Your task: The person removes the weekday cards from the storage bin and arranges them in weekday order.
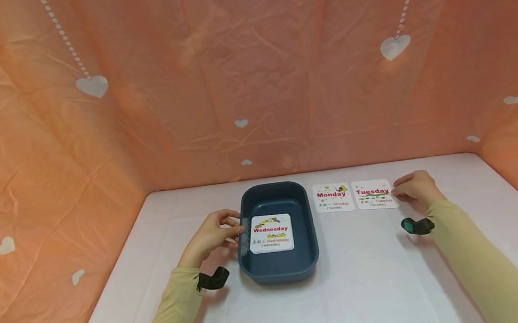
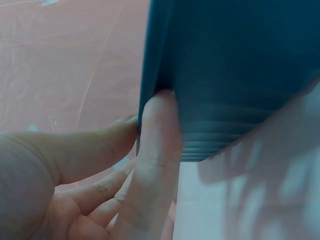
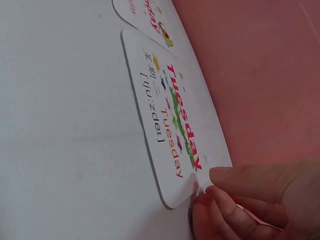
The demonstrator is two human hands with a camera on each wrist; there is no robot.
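Across from me, a person's left hand (image 1: 214, 233) is gripping the left wall of a dark blue tub (image 1: 283, 265), the thumb and forefinger pinching its upper edge from either side. The Wednesday card (image 1: 270, 233) is lying face up inside, just past that wall from the left fingers and apart from them. Over on the right, the right hand (image 1: 416, 190) is pinching the right edge of the Tuesday card (image 1: 374, 194) between thumb and forefinger, the print running away from the fingertips towards the left. The Monday card (image 1: 333, 198) is sitting just beside it, between the tub and the Tuesday card, well out of the right fingers' grasp. Everything is resting on a white worktop (image 1: 361, 292), and an orange cloth (image 1: 238, 91) with pale hearts is hanging behind.
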